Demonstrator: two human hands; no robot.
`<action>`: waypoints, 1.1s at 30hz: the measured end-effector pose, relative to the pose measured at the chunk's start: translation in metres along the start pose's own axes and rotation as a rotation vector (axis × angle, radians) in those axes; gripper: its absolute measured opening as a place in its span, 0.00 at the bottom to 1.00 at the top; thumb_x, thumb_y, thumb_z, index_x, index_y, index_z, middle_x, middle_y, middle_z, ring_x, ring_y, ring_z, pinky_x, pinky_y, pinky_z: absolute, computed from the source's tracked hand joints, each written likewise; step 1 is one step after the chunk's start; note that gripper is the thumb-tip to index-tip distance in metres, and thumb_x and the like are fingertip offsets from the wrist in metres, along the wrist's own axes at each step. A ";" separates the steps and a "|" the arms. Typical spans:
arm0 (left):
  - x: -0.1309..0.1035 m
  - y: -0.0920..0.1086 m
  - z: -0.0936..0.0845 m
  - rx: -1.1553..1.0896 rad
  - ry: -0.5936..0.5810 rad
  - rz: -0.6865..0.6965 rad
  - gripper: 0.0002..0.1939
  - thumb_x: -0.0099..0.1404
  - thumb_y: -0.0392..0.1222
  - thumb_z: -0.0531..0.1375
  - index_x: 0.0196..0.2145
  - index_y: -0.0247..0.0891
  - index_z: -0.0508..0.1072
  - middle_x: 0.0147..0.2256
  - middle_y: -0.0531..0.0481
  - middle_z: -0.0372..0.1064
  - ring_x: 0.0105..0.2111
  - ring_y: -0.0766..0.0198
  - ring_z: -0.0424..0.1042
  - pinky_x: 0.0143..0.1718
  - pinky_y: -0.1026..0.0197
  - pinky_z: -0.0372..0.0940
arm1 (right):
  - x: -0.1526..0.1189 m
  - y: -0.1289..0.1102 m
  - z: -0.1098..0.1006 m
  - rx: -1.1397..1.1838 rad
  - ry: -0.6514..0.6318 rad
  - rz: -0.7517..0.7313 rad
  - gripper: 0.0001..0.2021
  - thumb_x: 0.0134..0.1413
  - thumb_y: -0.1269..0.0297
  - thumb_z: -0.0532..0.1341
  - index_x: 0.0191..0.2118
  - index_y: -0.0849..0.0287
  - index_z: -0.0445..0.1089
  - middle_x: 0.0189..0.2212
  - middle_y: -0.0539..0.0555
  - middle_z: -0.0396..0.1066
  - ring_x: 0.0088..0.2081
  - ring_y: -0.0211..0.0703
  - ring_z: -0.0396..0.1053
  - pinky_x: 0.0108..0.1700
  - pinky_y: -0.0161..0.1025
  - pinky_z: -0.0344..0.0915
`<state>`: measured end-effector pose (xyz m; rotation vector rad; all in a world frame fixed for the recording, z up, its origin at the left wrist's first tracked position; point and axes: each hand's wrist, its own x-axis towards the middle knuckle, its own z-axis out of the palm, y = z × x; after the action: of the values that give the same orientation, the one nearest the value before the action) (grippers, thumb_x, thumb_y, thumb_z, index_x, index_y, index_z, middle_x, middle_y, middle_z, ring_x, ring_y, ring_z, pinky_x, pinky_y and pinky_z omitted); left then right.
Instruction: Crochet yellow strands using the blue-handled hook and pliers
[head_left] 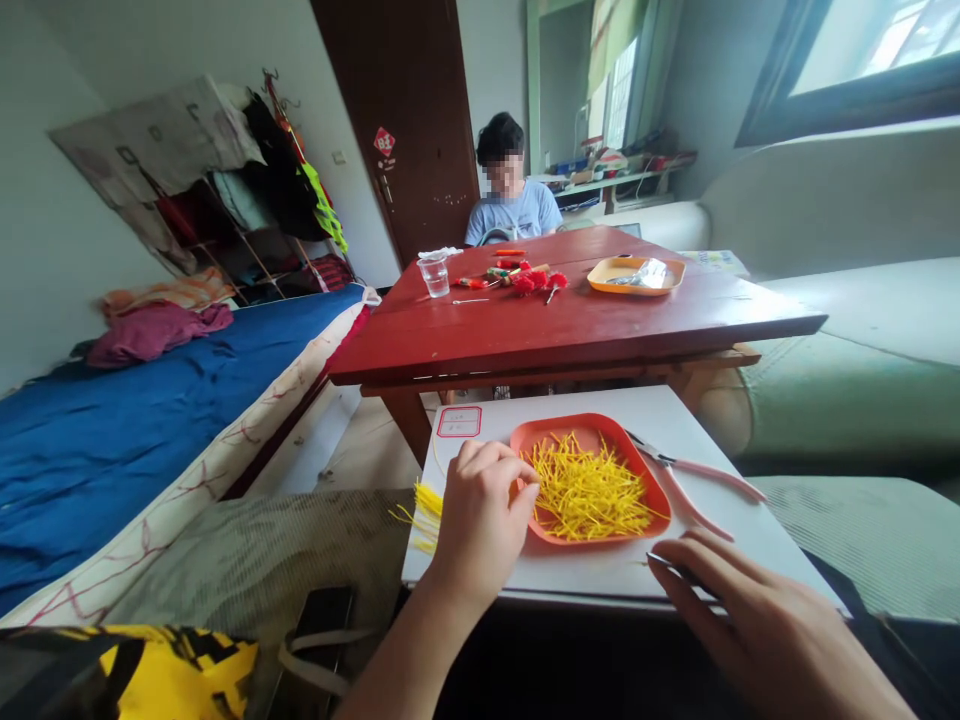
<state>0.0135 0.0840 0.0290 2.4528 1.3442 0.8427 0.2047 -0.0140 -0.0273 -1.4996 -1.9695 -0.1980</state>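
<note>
An orange-red plastic tray heaped with short, thin yellow strands lies on a white board over my lap. My left hand is at the tray's left rim, thumb and fingertips pinched together; whatever they hold is too small to make out. Right of the tray's front corner, my right hand grips a slim dark metal tool, mostly covered by the fingers. Pliers with pink handles rest along the tray's right side. Partly behind my left hand is a yellow bundle of longer strands.
Beyond the board stands a red table bearing a clear cup, red tufted pieces and a yellow tray. A person sits behind it. A blue-covered bed is left; a phone lies near my left forearm.
</note>
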 end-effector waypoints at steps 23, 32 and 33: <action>0.032 0.003 -0.001 0.234 -0.285 0.264 0.07 0.58 0.28 0.57 0.27 0.35 0.72 0.24 0.49 0.71 0.29 0.60 0.66 0.33 0.59 0.61 | 0.009 0.010 -0.012 -0.099 -0.022 0.057 0.19 0.63 0.56 0.42 0.34 0.57 0.67 0.30 0.59 0.77 0.22 0.47 0.75 0.17 0.37 0.71; 0.033 -0.001 -0.004 0.214 -0.266 0.367 0.11 0.59 0.27 0.55 0.31 0.36 0.75 0.26 0.48 0.71 0.30 0.62 0.68 0.33 0.61 0.63 | 0.026 0.021 -0.016 0.117 -0.040 0.198 0.13 0.59 0.56 0.49 0.34 0.56 0.67 0.31 0.57 0.76 0.33 0.50 0.74 0.30 0.42 0.70; 0.033 0.000 -0.005 0.200 -0.258 0.370 0.10 0.59 0.27 0.55 0.34 0.36 0.74 0.27 0.48 0.71 0.31 0.62 0.68 0.33 0.61 0.64 | 0.033 0.019 -0.018 0.161 -0.050 0.191 0.13 0.59 0.57 0.49 0.32 0.56 0.67 0.29 0.56 0.75 0.32 0.49 0.73 0.30 0.41 0.69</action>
<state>0.0242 0.1110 0.0452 2.8999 0.9403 0.4512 0.2243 0.0108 0.0011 -1.5873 -1.8196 0.0779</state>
